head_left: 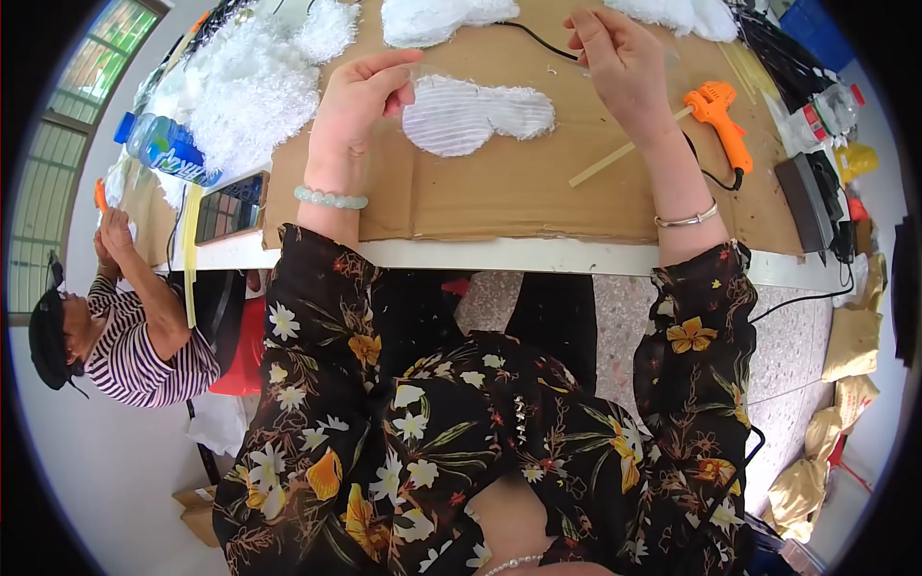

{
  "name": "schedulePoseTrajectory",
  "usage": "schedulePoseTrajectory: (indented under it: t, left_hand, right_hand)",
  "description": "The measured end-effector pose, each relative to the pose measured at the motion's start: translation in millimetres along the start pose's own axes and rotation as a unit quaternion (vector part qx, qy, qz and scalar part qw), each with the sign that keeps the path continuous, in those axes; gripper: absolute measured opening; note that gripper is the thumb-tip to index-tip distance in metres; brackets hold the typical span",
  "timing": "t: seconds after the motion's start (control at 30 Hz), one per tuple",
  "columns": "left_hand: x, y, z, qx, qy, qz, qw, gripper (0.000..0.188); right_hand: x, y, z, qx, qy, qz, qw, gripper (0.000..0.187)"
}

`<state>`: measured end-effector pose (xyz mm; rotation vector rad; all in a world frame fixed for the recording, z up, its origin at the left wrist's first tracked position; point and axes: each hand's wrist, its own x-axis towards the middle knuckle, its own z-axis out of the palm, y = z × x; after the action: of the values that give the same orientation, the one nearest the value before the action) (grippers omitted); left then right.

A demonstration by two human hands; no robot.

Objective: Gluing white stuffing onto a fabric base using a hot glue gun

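1. We have one white two-lobed piece [451, 117] lying flat, ribbed face up, on the cardboard [480, 202] that covers the surface [576, 253]. It sits between our hands, nearer the left.
2. Our left hand [363, 96] is raised just beside the piece's wider lobe, its grip drawn in to a pinch. Whether anything thin is caught there, we cannot tell.
3. Our right hand [619, 62] is raised well apart from the piece, its grip curled nearly closed; again, we cannot tell whether it has hold of anything.
4. As for progress, we judge the piece's outline to be already shaped, since its fringed edge runs around both lobes. We see nothing laid over its ribbed face; what remains to be done on it, we cannot tell.
5. The orange glue gun [718, 113] lies out of hand at the right, a pale glue stick [603, 165] reaching from it beneath our right forearm.
6. More white material is about: a fluffy heap [245, 91] at the left and a fluffy bundle [432, 21] beyond the piece.
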<state>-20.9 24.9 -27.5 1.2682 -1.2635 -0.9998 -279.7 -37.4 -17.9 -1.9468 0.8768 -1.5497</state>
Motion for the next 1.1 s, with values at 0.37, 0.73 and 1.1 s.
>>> schedulePoseTrajectory:
  t: [0.37, 0.73, 1.1]
  left_hand:
    - [-3, 0, 4, -0.012, 0.010, -0.024, 1.000, 0.023]
    - [-8, 1, 17, 0.043, 0.022, -0.008, 0.999, 0.028]
    - [-15, -1, 13, 0.142, 0.046, 0.037, 0.988, 0.033]
  right_hand:
    - [0, -2, 0, -0.030, -0.002, -0.035, 0.999, 0.015]
    - [1, -3, -5, -0.080, -0.022, -0.055, 0.995, 0.019]
    - [-2, 5, -1, -0.160, -0.286, -0.033, 0.944, 0.025]
